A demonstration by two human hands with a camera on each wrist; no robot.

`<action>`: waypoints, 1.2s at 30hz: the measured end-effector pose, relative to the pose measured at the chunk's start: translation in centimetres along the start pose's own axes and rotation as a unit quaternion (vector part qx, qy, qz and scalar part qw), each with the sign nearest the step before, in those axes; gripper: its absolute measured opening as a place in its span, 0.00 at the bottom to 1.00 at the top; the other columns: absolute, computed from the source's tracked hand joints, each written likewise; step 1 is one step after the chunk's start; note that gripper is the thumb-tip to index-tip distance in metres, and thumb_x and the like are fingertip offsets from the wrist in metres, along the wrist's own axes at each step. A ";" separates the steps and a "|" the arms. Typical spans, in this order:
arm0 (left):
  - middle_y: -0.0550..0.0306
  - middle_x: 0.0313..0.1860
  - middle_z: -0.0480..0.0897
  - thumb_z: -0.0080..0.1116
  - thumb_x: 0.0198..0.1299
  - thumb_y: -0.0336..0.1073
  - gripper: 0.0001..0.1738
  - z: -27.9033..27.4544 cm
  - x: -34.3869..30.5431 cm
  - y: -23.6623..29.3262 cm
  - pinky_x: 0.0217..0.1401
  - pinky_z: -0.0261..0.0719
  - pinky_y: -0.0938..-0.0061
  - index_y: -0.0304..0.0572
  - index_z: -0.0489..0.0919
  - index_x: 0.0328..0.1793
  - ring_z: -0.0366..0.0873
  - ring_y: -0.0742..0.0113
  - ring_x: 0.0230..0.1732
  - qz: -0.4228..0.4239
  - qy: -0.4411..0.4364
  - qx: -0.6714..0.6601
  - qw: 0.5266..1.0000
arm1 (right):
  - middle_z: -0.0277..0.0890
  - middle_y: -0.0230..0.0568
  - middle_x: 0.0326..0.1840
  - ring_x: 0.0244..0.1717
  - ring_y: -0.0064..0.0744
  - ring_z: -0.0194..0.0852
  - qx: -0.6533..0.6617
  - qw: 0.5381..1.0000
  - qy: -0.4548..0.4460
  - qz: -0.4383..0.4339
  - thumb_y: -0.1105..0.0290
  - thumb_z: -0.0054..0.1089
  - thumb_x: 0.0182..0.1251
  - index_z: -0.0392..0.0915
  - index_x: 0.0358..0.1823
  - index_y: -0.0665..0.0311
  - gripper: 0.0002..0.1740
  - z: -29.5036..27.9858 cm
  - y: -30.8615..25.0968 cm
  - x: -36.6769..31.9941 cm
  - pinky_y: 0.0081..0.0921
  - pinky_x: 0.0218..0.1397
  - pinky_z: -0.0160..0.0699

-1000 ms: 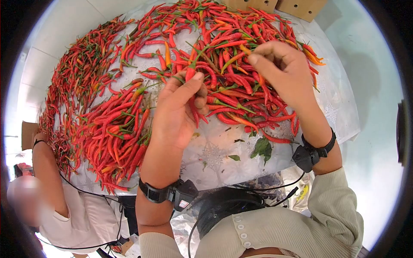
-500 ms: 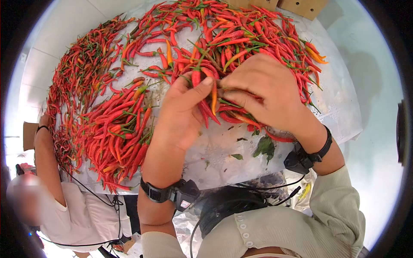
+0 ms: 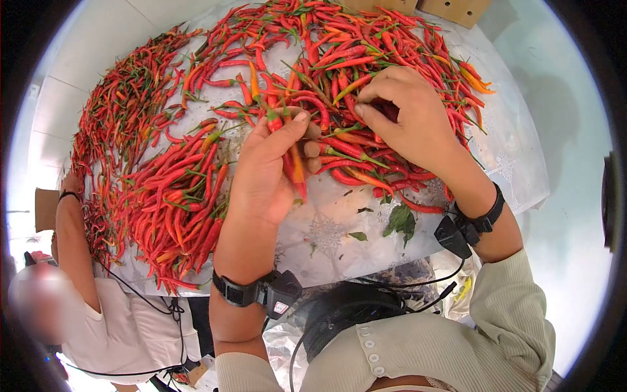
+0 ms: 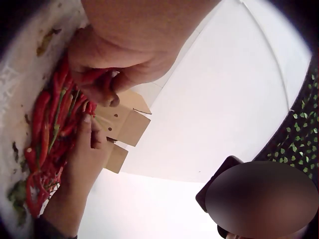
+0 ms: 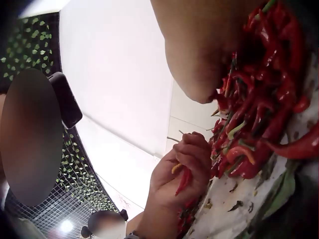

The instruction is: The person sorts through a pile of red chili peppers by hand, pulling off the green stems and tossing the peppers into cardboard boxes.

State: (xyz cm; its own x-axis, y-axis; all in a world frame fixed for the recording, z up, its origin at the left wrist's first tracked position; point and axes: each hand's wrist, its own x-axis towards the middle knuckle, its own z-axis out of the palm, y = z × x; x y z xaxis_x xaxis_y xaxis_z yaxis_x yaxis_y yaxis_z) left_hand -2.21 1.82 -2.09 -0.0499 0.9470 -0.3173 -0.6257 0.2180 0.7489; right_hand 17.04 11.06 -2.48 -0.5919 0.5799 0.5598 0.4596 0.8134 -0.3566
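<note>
My left hand (image 3: 261,173) holds a few chili peppers (image 3: 298,175), red and one partly orange, between thumb and curled fingers, their green stems upward. In the right wrist view the tips of these chilies (image 5: 184,182) stick out of the fist. My right hand (image 3: 418,117) is over the near part of the large chili pile (image 3: 366,130), thumb and forefinger pinching at a red chili (image 3: 348,101). In the left wrist view a red chili end with a green stem shows at the right fingertips (image 4: 87,118).
A neat heap of red chilies (image 3: 176,202) lies left of my left hand, with a larger spread (image 3: 124,111) beyond. Loose green leaves (image 3: 400,223) lie on the white sheet (image 3: 326,242). Cardboard boxes (image 3: 457,10) stand at the back. Another person's arm (image 3: 73,242) reaches in at left.
My right hand brought an orange chili from the pile to my left hand, then moved back right to the pile. The orange chili is now among those in my left hand.
</note>
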 end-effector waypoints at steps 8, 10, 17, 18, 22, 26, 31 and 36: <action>0.61 0.30 0.77 0.54 0.63 0.34 0.06 0.8 -0.2 -0.2 0.20 0.71 0.83 0.45 0.74 0.43 0.73 0.76 0.23 -0.025 0.004 0.022 0.999 | 0.73 0.31 0.26 0.23 0.15 0.68 0.386 0.892 0.027 0.232 0.71 0.55 0.66 0.74 0.42 0.71 0.09 -0.7 -2.0 0.3 0.16 0.26 0.69; 0.61 0.30 0.77 0.54 0.63 0.34 0.06 0.7 -0.2 -0.2 0.20 0.71 0.83 0.44 0.74 0.44 0.73 0.76 0.23 -0.038 -0.013 0.011 0.999 | 0.73 0.32 0.26 0.23 0.15 0.69 0.395 0.888 0.043 0.229 0.71 0.55 0.66 0.73 0.43 0.72 0.10 -0.3 -2.1 0.3 0.16 0.27 0.69; 0.60 0.31 0.78 0.54 0.63 0.33 0.06 0.7 -0.3 -0.3 0.20 0.73 0.82 0.44 0.74 0.44 0.74 0.76 0.24 -0.025 -0.003 0.009 1.000 | 0.75 0.36 0.31 0.30 0.26 0.73 0.197 0.973 0.115 0.045 0.73 0.59 0.60 0.78 0.43 0.65 0.10 0.1 -1.9 0.0 0.24 0.33 0.74; 0.59 0.32 0.78 0.54 0.63 0.34 0.06 0.7 -0.2 -0.3 0.21 0.75 0.81 0.42 0.74 0.45 0.75 0.75 0.25 -0.029 -0.005 0.006 1.000 | 0.75 0.37 0.32 0.31 0.28 0.74 0.109 0.985 0.131 -0.023 0.73 0.60 0.57 0.79 0.43 0.63 0.11 -0.5 -1.9 0.4 0.25 0.34 0.74; 0.55 0.36 0.80 0.51 0.65 0.35 0.09 0.9 -0.2 -0.4 0.26 0.81 0.76 0.38 0.74 0.46 0.79 0.70 0.30 -0.046 -0.037 -0.024 0.998 | 0.75 0.38 0.34 0.35 0.37 0.75 0.026 0.983 0.120 -0.140 0.72 0.63 0.48 0.79 0.41 0.60 0.15 -0.9 -2.5 0.1 0.29 0.37 0.75; 0.54 0.39 0.80 0.49 0.66 0.36 0.11 0.7 0.0 -1.0 0.28 0.82 0.75 0.35 0.74 0.47 0.81 0.68 0.35 -0.024 -0.036 -0.069 0.997 | 0.76 0.36 0.34 0.35 0.37 0.75 0.085 0.973 0.048 -0.208 0.70 0.64 0.48 0.80 0.39 0.59 0.14 0.2 -3.0 -0.2 0.29 0.37 0.76; 0.59 0.36 0.79 0.51 0.65 0.34 0.07 0.0 0.0 -0.4 0.26 0.79 0.79 0.42 0.73 0.46 0.77 0.74 0.30 0.002 -0.012 -0.034 0.999 | 0.75 0.35 0.35 0.37 0.39 0.74 0.098 0.986 0.070 -0.117 0.68 0.64 0.49 0.80 0.36 0.60 0.11 0.4 -3.1 0.1 0.31 0.40 0.75; 0.62 0.34 0.77 0.51 0.65 0.33 0.06 -0.3 -0.3 0.2 0.22 0.73 0.87 0.45 0.73 0.46 0.71 0.79 0.26 0.017 -0.004 -0.062 0.998 | 0.74 0.37 0.37 0.43 0.40 0.71 -0.015 0.995 -0.059 -0.073 0.68 0.64 0.50 0.81 0.32 0.61 0.09 0.4 -1.5 -0.2 0.33 0.44 0.73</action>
State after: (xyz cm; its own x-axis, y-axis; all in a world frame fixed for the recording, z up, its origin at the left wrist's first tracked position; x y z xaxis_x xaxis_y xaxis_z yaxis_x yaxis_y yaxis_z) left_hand -2.60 1.55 -2.03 -0.0672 0.9550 -0.2888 -0.7153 0.1557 0.6813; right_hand 16.17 9.73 -2.38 -0.7267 0.4579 0.5121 0.3814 0.8889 -0.2537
